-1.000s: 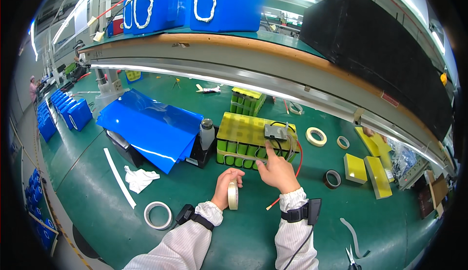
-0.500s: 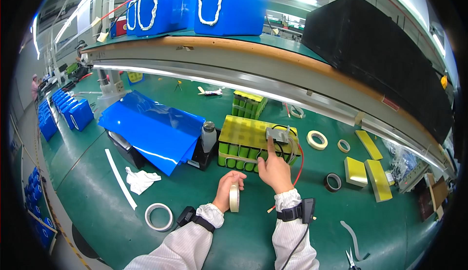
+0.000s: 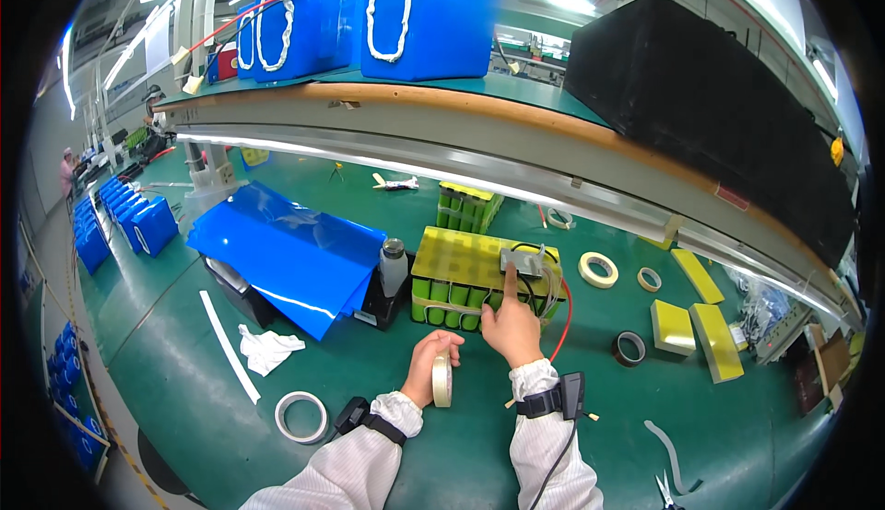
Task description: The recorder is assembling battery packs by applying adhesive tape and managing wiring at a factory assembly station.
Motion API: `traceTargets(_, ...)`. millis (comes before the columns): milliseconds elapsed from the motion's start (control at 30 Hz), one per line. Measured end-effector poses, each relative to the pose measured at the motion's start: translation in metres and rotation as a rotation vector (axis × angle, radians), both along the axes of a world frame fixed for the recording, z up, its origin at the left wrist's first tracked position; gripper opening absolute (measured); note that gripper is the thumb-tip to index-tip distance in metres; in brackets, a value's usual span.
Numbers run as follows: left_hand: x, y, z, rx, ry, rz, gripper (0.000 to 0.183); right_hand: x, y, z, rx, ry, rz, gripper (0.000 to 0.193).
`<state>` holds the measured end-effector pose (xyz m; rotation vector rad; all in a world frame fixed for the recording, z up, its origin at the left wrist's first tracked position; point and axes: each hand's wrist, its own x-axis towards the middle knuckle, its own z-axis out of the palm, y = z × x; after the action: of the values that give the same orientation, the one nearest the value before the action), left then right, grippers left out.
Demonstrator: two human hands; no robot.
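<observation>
The battery pack (image 3: 470,275), with green cells under a yellow top, stands on the desk (image 3: 184,418) on the far side of both hands. Its long axis runs roughly from left to right, so it lies across the line of the forearms; the right end seems a little nearer than the left one.

The right hand (image 3: 513,332) is the nearer one. It is at the near side of the pack, toward its right end, and its index finger is stretched to the far side, with the tip on the near part of the grey module (image 3: 525,261). This module sits on the right part of the yellow top. The thumb is apart from the index finger; the other fingers are folded, and I cannot tell if they hold something.

The left hand (image 3: 429,369) is lower and more to the left, near to the pack but apart from it. Its fingers are bent narrowly around a tape roll (image 3: 442,381), which is upright and seen almost from its edge.

The red wire (image 3: 567,316) curves down at the right end of the pack, beside the right hand. The bottle (image 3: 394,270) stands just beside the left end.
</observation>
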<state>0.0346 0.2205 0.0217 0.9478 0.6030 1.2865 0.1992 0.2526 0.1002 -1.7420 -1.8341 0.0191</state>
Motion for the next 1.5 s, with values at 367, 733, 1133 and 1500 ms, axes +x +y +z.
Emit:
traceTargets(367, 0.0007, 0.0000, 0.0009, -0.010, -0.018, -0.009, 0.035, 0.0029, 0.0006, -0.0019, 0.014, 0.015, 0.021, 0.092)
traceTargets(733, 0.0004, 0.0032, -0.0034, -0.009, -0.034, -0.012, 0.033, 0.0032, 0.0026, -0.0017, 0.033, 0.041, 0.077, 0.089)
traceTargets(1133, -0.0013, 0.0007, -0.0022, -0.006, -0.026, -0.014, 0.033, 0.0042, 0.0015, -0.0009, -0.017, 0.032, 0.047, 0.090)
traceTargets(1500, -0.0010, 0.0032, -0.0053, 0.000, -0.041, -0.029, 0.034, 0.0087, 0.0019, 0.0004, -0.013, 0.036, 0.074, 0.090)
